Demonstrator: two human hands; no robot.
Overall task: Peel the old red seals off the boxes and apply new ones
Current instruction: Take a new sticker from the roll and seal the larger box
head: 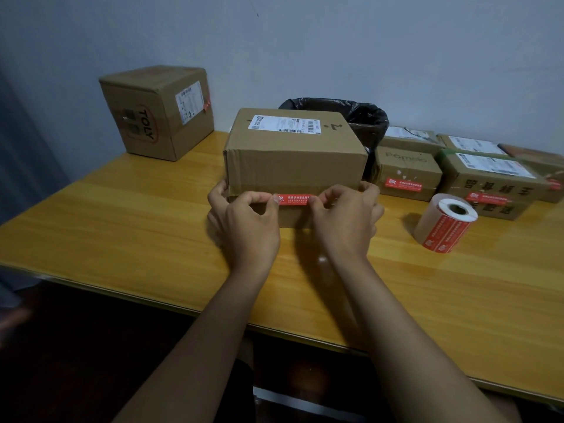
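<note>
Your L hand (244,221) pinches the left end of the red seal (295,199) btwn thumb and curled forefinger; the other fingers reach round the left corner of the centre box (293,154). Your R hand (348,215) pinches the seal's right end the same way, fingers curled tight, w/ fingertips wrapping the box's right corner. Both grips are narrow, closed on the seal, nothing else held.

The seal lies horizontal across the box's near face, along the taped seam, stretched btwn your two hands. Can't tell whether it's fully stuck down or lifted off the cardboard.

Both forearms come in from the bottom edge and converge on the box, wrists roughly level, backs of the hands facing up toward you.

The centre box sits on the wooden table (122,215), shipping label (285,123) on top. A roll of red seals (444,222) lies on its side to the R, near your R hand but apart from it. Further R is a cluster of smaller boxes (409,170), several w/ red seals on their near faces. A taller box marked TOLY (155,114) stands at the back L. A bin w/ black liner (363,117) sits just behind the centre box.
</note>
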